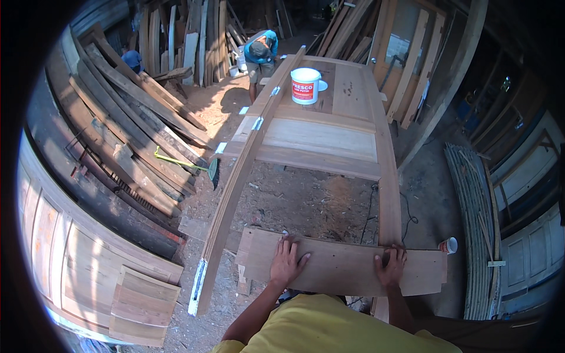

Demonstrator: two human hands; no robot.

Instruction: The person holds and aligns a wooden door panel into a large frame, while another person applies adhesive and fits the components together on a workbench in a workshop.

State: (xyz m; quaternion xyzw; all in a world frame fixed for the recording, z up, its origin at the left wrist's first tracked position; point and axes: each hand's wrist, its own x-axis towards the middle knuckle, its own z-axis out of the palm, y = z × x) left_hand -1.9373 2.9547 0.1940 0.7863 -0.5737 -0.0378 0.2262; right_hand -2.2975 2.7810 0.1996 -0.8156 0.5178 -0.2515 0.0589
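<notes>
Head view: we see both hands pressed flat on a plank laid across the near end of the door frame, likely steadying it. Left hand and right hand lie open, gripping nothing. A white bucket stands at the frame's far end.

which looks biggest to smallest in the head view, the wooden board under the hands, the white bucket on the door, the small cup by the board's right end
1. wooden board, by far the largest; both hands lie flat on it
2. white bucket, though it stands farther from the camera, so its true size is understated
3. small cup, smallest
</notes>
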